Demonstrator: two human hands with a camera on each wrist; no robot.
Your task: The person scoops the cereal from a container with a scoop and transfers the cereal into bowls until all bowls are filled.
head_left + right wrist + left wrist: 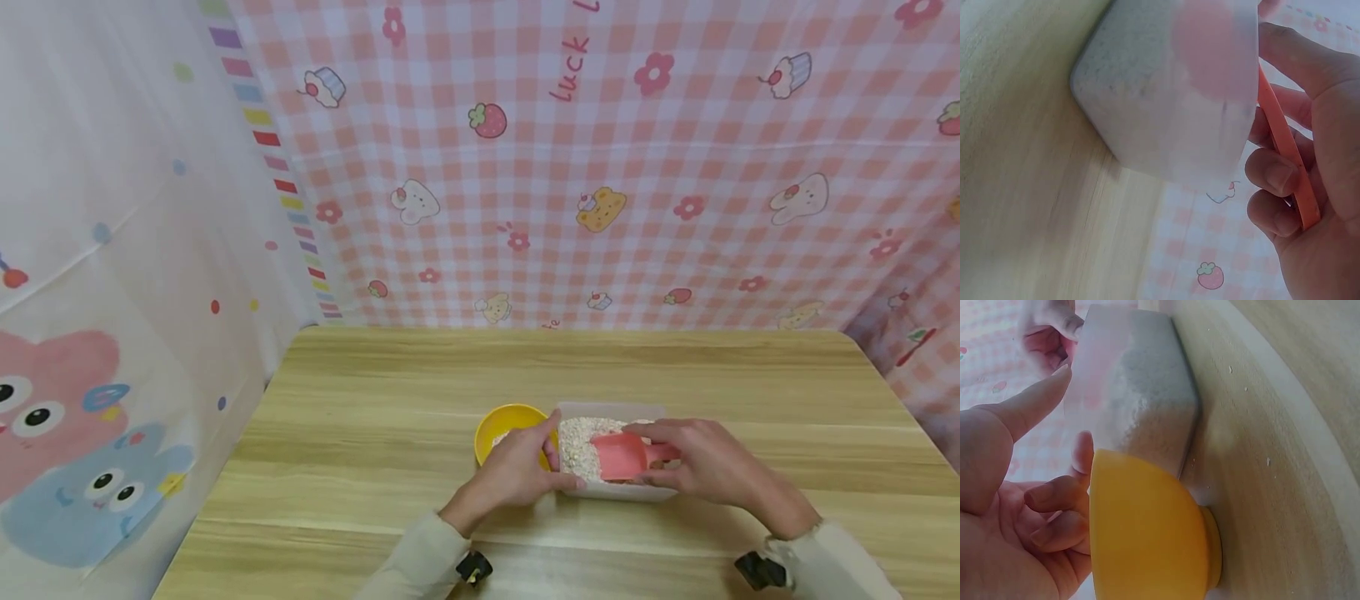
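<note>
Two hands at a box of grain, a pink scoop lying in it.

Left of the left hand (517, 475) stands a yellow bowl (504, 427) on the wooden table (360, 433), its wall just beside the curled fingers (1054, 495). This hand's grip takes in nothing whole: the thumb (1029, 406) is stretched toward the near corner of the clear plastic box (611, 492), and the other fingers curl loosely between bowl and box. To its right, the box is filled with pale grain (577, 442) and touches the bowl's side. Further right, the right hand (705, 467) has its grip closed narrow on the handle of the pink scoop (622, 454), whose blade rests on the grain just left of those fingers (1272, 178).
</note>
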